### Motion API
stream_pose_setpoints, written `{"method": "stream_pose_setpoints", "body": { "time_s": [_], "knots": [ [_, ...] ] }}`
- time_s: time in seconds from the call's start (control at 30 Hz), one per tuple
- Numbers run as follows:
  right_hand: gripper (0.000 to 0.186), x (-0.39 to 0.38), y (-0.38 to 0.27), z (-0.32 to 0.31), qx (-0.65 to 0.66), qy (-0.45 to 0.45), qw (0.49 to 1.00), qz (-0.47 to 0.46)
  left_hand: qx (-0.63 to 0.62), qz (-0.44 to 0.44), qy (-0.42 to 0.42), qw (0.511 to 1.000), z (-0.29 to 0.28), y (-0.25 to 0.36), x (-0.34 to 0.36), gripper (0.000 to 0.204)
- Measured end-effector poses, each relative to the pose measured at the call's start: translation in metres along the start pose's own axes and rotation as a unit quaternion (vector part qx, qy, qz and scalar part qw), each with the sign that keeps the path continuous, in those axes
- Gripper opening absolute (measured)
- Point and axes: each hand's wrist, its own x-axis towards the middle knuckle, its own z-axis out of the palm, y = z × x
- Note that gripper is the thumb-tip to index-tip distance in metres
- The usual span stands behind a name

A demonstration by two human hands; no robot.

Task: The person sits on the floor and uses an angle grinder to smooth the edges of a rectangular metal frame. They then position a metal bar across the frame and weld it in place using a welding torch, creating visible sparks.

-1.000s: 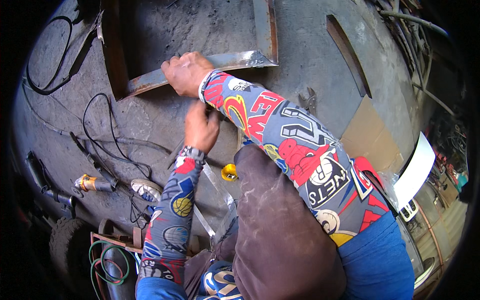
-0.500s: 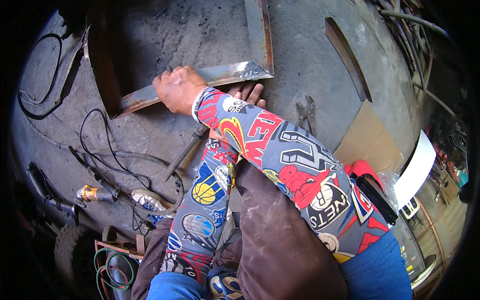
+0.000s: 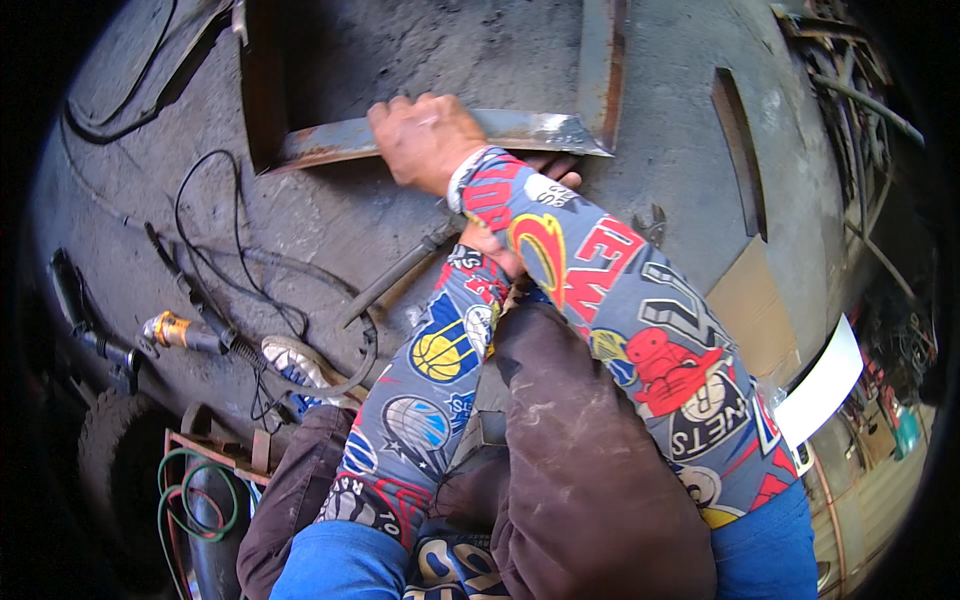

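A rusty, grey angle-iron frame lies on the concrete floor ahead of me. My right hand reaches across to the left, its fingers wrapped over the near bar. Beneath the right forearm passes my left arm; only the fingertips of my left hand show, curled against the underside of that bar near its bright mitred corner. The left palm is hidden by the right sleeve. A dark stick-shaped tool lies by the left wrist, its upper end partly covered. Past the right forearm, a metal tool with jaws is mostly hidden.
An orange angle grinder and black cables lie to the left, near my shoe. At the right are a curved steel strip, cardboard, a white sheet and piled metal rods. A tyre stands lower left.
The floor and nearly everything on it sit further right in the picture, as my view has swung left. The bar looks more level. My right hand keeps its hold on it.
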Motion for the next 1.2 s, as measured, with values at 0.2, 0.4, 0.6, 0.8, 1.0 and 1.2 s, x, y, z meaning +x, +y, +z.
{"method": "stream_pose_setpoints", "body": {
  "time_s": [0.2,0.4,0.6,0.8,1.0,1.2],
  "knots": [
    [0.023,-0.001,-0.001,-0.002,-0.016,-0.01,1.0,0.003,-0.031,0.038,0.083,0.995,0.008,0.001,-0.011,0.065],
    [0.024,0.002,-0.004,-0.01,-0.032,-0.036,0.999,0.003,-0.041,0.142,0.163,0.975,0.017,0.043,-0.037,0.046],
    [0.033,0.002,-0.004,-0.011,-0.071,-0.062,0.996,-0.006,0.26,0.173,0.285,0.906,0.035,0.132,-0.1,0.044],
    [0.042,0.003,-0.009,-0.012,-0.092,-0.042,0.994,-0.032,0.171,0.243,0.306,0.904,0.048,0.146,-0.075,0.033],
    [0.045,0.002,-0.005,-0.008,-0.116,-0.04,0.991,-0.048,0.335,0.197,0.41,0.826,0.049,0.155,-0.046,0.039],
    [0.068,-0.026,-0.017,-0.011,-0.152,0.16,0.973,-0.063,0.197,0.249,0.37,0.873,0.044,0.153,-0.037,0.033]
  ]
}}
